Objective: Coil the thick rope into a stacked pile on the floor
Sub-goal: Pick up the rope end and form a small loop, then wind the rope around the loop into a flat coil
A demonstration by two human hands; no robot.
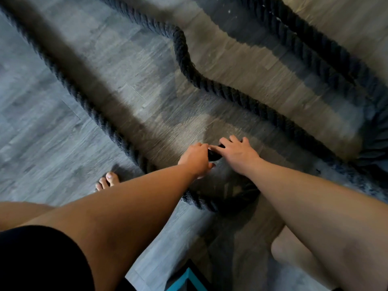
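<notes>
A thick black twisted rope (182,57) snakes over the wood floor in long strands. One strand runs from the far left down to a small loop (212,203) under my arms. Its smooth black end (214,155) sits between my hands. My left hand (196,158) grips that end with curled fingers. My right hand (237,153) touches the end from the right, its fingers spread and fairly straight. At the right edge, rope turns lie stacked in a dark pile (375,141), only partly in view.
Grey-brown plank floor (63,133) lies all around. My bare left foot (108,181) stands just left of the loop and my right knee (294,250) is low at the right. A teal and black object (186,280) shows at the bottom edge.
</notes>
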